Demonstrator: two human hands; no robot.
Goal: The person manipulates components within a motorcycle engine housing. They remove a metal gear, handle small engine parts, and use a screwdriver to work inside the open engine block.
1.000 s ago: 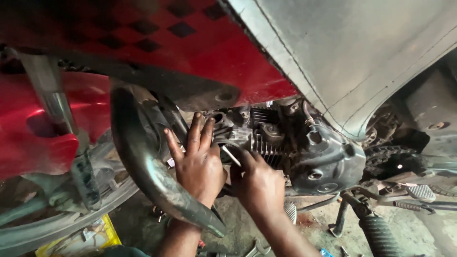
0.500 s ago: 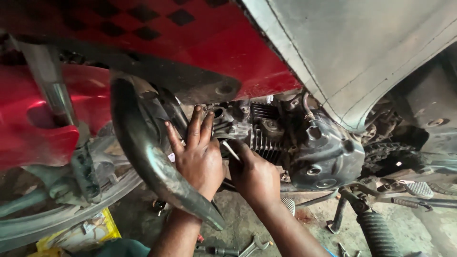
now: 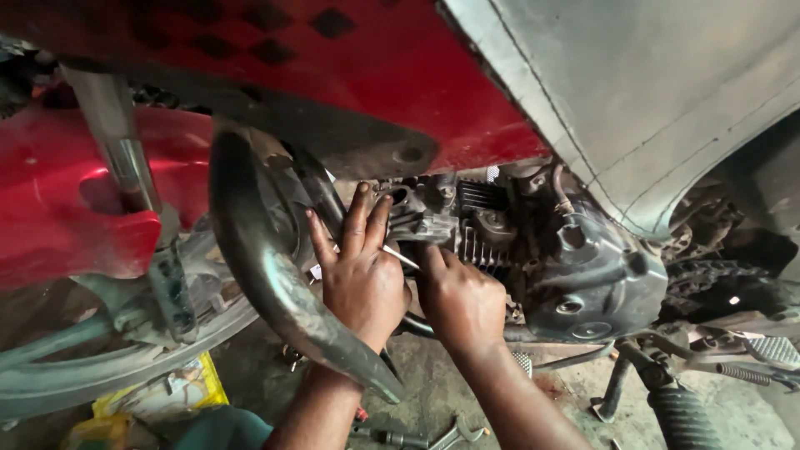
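Compared with a second ago, both hands have stayed at the engine; the view has shifted slightly, and the thin metal rod remains between them.

At left, the front wheel [image 3: 125,358] and red fender [image 3: 75,208] bound the work area. The curved exhaust pipe [image 3: 267,275] crosses directly in front of the left wrist, leaving little room on that side.

The left hand [image 3: 362,275] lies with its fingers [image 3: 358,212] extended upward against the cylinder head [image 3: 450,208], not gripping. The thin metal rod [image 3: 400,257], pale and slender, sits between the hands, just beside the cooling fins. The right hand [image 3: 462,304] is curled closed; its fingers appear to pinch the rod.

Right of this, the dark crankcase cover [image 3: 592,283] and footpeg [image 3: 771,350] crowd the space. Spanners [image 3: 433,435] lie on the floor [image 3: 567,392] below.
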